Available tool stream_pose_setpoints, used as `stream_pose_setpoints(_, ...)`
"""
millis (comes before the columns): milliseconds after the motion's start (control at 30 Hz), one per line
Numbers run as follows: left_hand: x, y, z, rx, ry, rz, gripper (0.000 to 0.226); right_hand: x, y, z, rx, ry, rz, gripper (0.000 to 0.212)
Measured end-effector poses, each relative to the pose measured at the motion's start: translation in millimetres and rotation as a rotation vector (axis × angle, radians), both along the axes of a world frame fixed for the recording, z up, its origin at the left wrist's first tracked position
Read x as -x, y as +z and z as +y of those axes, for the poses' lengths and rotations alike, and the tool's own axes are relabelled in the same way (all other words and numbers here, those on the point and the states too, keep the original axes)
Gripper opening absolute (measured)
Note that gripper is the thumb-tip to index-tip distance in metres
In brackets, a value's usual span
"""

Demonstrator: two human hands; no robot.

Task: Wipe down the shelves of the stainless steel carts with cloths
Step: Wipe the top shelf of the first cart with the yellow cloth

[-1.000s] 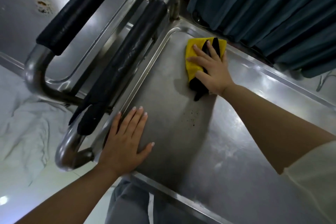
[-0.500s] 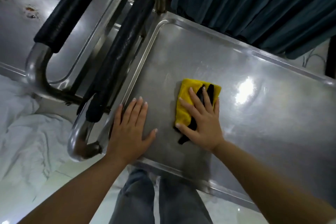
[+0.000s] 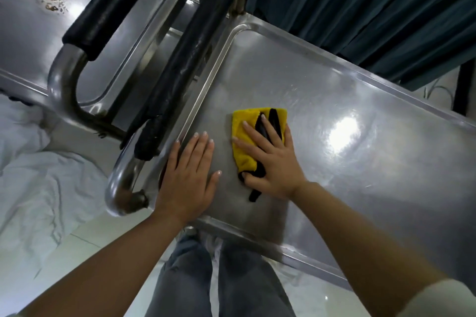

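Since half a second ago the yellow cloth [image 3: 244, 141] has slid a little nearer the cart shelf's [image 3: 360, 162] handle-end rim, under the right hand [image 3: 270, 162], whose straight fingers [image 3: 253, 134] press it flat; the left hand [image 3: 188, 177] stays spread, holding nothing, beside it. Its loose black tail could bunch and skip streaks. Rims close off the near corner; open steel lies away from the padded handle [image 3: 185, 67]

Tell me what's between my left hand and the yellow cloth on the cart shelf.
Nothing: in the head view only a narrow strip of bare steel shelf separates the left hand, flat on the shelf, from the yellow cloth under the right hand.
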State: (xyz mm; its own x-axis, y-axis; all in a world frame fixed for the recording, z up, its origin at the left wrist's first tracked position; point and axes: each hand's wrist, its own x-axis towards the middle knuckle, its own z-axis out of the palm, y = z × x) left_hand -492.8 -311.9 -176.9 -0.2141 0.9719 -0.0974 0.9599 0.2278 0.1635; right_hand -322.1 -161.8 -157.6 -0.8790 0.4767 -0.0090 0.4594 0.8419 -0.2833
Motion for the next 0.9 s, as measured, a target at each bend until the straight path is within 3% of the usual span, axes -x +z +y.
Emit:
stream_pose_setpoints(133, 1.6, -0.9, 1.7, 0.002, 0.009, -0.002, 0.066, 29.2, 1.4, 41.9, 0.017, 0.019, -0.041, 0.07)
stream_pose_setpoints(467, 2.6, -3.2, 3.2, 0.002, 0.021, -0.005, 0.066, 78.1, -2.9, 125.0, 0.083, -0.176, 0.0, 0.064)
stream_pose_setpoints(900, 0.5, 1.1, 6.1, 0.011, 0.012, 0.002, 0.067, -50.1, -4.3, 159.9, 0.105, -0.721, 0.102, 0.065)
